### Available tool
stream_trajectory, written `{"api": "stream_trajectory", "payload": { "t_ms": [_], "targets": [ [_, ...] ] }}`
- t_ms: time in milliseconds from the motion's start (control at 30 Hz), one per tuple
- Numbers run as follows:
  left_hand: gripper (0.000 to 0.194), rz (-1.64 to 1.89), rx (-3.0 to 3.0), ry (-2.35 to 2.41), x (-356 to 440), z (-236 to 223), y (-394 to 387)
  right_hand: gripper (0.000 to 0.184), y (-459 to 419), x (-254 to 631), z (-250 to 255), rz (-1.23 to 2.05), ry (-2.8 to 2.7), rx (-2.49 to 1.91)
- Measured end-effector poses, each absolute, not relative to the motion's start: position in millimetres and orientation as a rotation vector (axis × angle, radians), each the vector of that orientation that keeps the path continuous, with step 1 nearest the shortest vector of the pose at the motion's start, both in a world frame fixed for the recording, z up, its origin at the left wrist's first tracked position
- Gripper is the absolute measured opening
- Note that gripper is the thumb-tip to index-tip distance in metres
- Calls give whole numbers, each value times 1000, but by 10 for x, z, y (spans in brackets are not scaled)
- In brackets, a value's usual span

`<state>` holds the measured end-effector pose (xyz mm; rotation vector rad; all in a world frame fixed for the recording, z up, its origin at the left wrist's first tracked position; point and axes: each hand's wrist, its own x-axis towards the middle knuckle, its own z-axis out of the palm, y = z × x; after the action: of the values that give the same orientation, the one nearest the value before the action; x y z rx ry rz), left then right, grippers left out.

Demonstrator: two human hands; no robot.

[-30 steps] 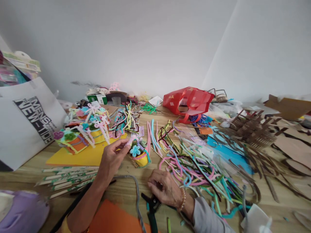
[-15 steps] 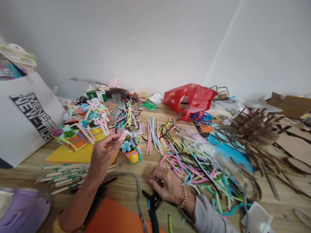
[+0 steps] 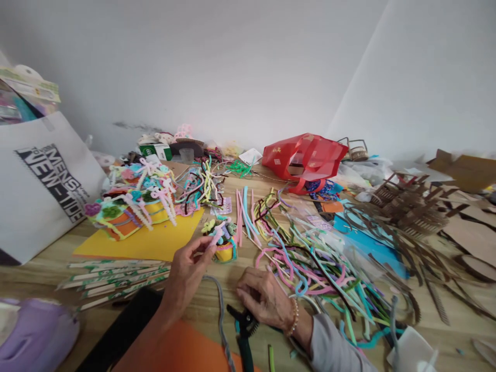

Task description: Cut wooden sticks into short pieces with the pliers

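Note:
My left hand is raised above the table, its fingertips pinching a pale pink pipe cleaner. That piece sits right over a small yellow craft pot trimmed with coloured pipe cleaners, and it hides part of the pot's top. My right hand, with a beaded bracelet at the wrist, rests curled on the wood. Its fingers hide whatever may lie under them. Just below it lie black-handled pliers, and a grey twisted pipe cleaner runs between my hands.
Loose pipe cleaners fill the table's middle right, and brown cardboard cutouts lie beyond. Decorated pipe-cleaner crafts stand on a yellow foam sheet at left, by a white printed tote bag and a red plastic bag.
My left hand has moved down and to the right, bringing the pink pipe cleaner over the small pot. The blue flower is now hidden. My right hand has barely shifted.

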<state>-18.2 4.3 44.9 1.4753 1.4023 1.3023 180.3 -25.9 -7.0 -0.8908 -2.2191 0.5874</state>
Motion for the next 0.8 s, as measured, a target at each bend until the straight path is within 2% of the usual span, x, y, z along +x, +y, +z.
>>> {"api": "stream_trajectory", "payload": {
  "t_ms": [333,500,633,800],
  "targets": [
    [23,1182,1466,1398,-29,369,-40,1,-346,1722,40,777,-2239,-918],
    [23,1153,1398,1307,38,342,-46,10,-352,1684,13,935,-2053,-1005],
    [24,1158,1330,1246,79,266,-26,8,-332,1681,-43,1106,-1990,-1042],
    [23,1137,1295,1151,136,238,-63,15,-297,1711,-50,1167,-1893,-1077]
  ]
}}
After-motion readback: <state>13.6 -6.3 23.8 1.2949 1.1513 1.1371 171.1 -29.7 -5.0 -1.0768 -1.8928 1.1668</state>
